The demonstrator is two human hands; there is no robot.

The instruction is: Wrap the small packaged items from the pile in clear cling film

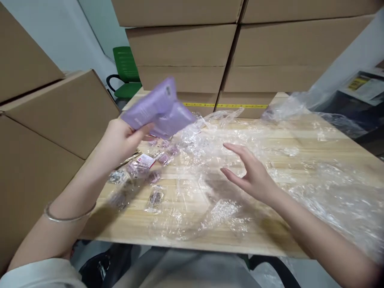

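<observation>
Purple and glossy in the head view, the packet (156,107) looks light, soft and slippery, apt to flop, probably not fragile; its near edge seems the place to pinch. It is above the left side of the table (126,231). The left hand (121,138) has its grip closed on that edge, thumb across the face. Above the table's middle, the right hand (253,176) has its grip parted and empty.

Green chair (127,64), pale wall (54,24)
</observation>
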